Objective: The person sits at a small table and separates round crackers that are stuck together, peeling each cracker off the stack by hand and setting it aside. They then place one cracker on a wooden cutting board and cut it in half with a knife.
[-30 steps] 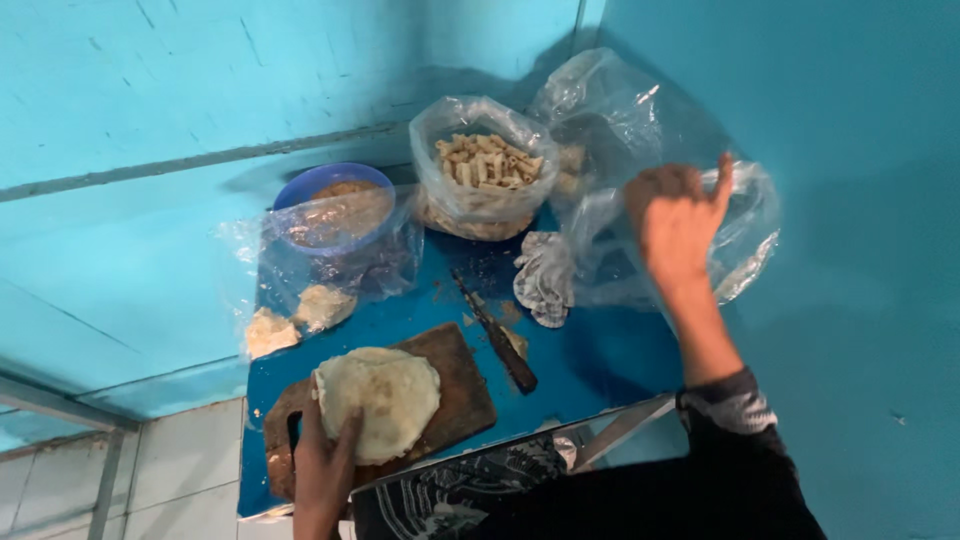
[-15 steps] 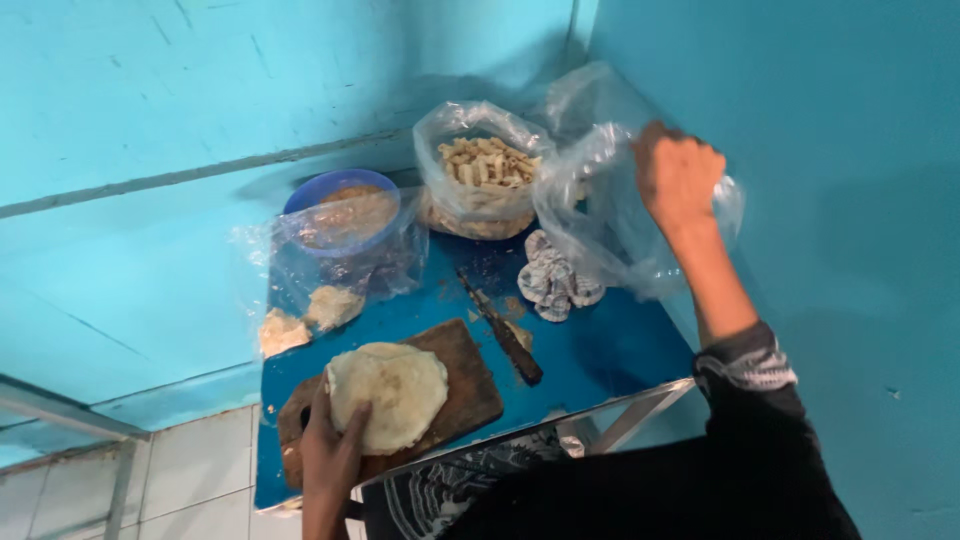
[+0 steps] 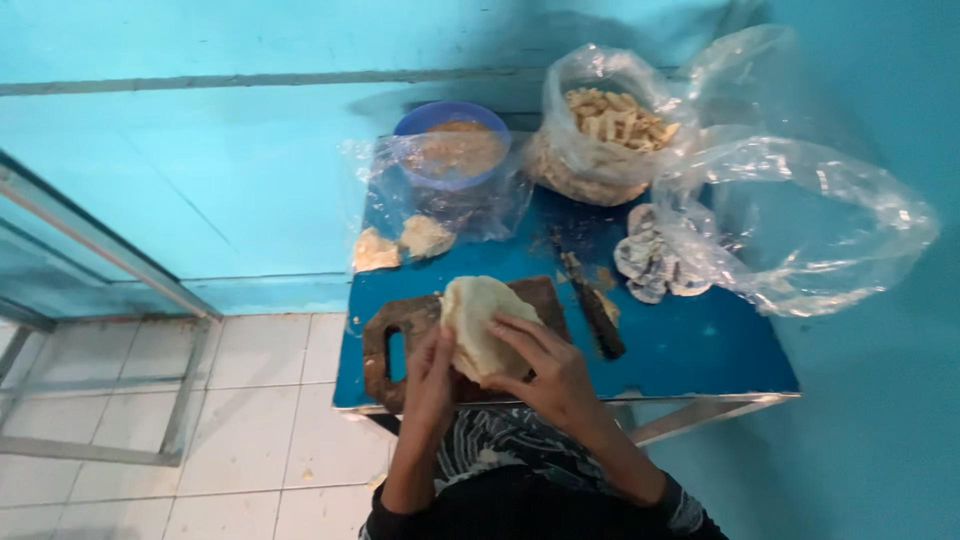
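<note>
One dough round (image 3: 478,322) under two hands, left hand (image 3: 430,380), right hand (image 3: 552,372)

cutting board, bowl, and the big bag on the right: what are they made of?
Cutting board: looks like dark, worn wood, matte, with a cut-out handle slot. Bowl: probably blue plastic, smooth rim. Bag: thin clear plastic film, crinkled and glossy.

Dough sheet's (image 3: 478,322) near edge hidden under both hands.

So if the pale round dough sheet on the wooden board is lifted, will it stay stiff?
Probably not: the dough sheet already bends where the right hand and left hand fold it. It looks thin, so likely light and easy to tear.
</note>
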A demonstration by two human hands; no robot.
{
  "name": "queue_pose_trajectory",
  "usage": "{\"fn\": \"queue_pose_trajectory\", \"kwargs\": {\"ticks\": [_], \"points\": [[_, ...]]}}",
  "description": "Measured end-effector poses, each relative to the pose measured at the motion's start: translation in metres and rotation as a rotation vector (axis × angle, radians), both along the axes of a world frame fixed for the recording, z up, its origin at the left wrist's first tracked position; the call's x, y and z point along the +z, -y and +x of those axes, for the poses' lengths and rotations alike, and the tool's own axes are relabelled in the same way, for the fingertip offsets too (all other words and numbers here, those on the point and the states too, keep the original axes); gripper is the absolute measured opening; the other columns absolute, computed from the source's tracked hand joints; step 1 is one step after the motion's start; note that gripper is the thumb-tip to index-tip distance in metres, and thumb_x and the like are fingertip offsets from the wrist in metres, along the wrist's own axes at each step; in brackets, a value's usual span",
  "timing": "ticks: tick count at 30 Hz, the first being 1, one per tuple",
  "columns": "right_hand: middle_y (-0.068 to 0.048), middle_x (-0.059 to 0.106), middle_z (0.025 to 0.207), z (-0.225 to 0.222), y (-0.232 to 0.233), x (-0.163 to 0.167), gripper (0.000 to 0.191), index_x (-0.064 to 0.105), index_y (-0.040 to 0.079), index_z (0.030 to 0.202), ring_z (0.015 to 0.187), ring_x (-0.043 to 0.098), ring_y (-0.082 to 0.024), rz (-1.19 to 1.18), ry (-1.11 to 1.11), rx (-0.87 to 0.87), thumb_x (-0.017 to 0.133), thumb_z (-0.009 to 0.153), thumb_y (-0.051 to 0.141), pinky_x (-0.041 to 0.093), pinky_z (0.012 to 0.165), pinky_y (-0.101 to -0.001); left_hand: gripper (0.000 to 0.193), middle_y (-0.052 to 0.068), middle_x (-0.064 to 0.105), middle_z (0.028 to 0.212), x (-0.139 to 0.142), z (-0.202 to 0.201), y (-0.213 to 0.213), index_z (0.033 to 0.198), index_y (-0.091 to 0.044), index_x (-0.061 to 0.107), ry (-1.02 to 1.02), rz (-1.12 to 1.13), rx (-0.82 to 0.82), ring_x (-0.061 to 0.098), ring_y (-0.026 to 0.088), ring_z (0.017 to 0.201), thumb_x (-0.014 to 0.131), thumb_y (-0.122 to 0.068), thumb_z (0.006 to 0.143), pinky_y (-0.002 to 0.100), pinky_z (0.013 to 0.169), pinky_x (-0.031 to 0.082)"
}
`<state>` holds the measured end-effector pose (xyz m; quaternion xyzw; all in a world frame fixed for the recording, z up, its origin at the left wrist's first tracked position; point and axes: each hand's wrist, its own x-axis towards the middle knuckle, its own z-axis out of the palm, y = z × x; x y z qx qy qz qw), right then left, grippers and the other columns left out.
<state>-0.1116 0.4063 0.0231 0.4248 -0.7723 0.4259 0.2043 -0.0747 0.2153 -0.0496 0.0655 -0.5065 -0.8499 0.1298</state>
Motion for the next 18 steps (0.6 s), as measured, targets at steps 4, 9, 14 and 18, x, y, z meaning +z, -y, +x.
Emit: {"fn": "queue_pose_trajectory", "kwargs": {"ticks": [4,9,14,18], "points": [[-0.008,0.078,0.112,-0.008,0.006,-0.036,0.025,0.076,0.006,0.115,0.085,0.079,-0.021,-0.075,0.246,-0.128,0.075,0.092,0.017,0.061,0.068,-0.0329,0.046,0.008,0.074,0.107,0.0,0.01,-0.008,0.127,0.007,0.066,-0.003,-0.027,-0.004,0.068,0.012,0.092,0.052,-0.032,0.108,0.027,0.08,0.056],[-0.017,0.075,0.087,-0.013,0.01,-0.056,0.017,0.079,-0.001,0.109,0.072,0.067,-0.022,-0.352,0.723,-0.198,0.073,0.101,0.014,0.052,0.061,-0.0344,0.04,0.003,0.074,0.109,0.015,0.016,-0.009,0.126,-0.002,0.063,0.087,0.081,-0.048,0.07,0.01,0.094,0.05,-0.03,0.101,0.025,0.081,0.059],[-0.018,0.072,0.113,0.01,0.012,-0.053,0.024,0.068,0.0,0.113,0.098,0.068,-0.013,-0.229,0.072,-0.078,0.07,0.097,0.017,0.057,0.066,-0.0264,0.03,0.002,0.066,0.1,0.021,0.02,-0.015,0.121,0.004,0.069,-0.098,-0.36,0.049,0.057,0.007,0.089,0.059,-0.022,0.11,0.024,0.077,0.049],[-0.014,0.071,0.093,0.001,0.001,-0.07,0.02,0.071,0.001,0.105,0.074,0.066,-0.017,-0.158,0.373,-0.385,0.074,0.098,0.02,0.053,0.058,-0.0288,0.033,0.001,0.068,0.104,0.019,0.024,-0.02,0.123,0.003,0.069,-0.194,-0.379,0.02,0.059,0.006,0.095,0.058,-0.023,0.107,0.023,0.083,0.05]]}}
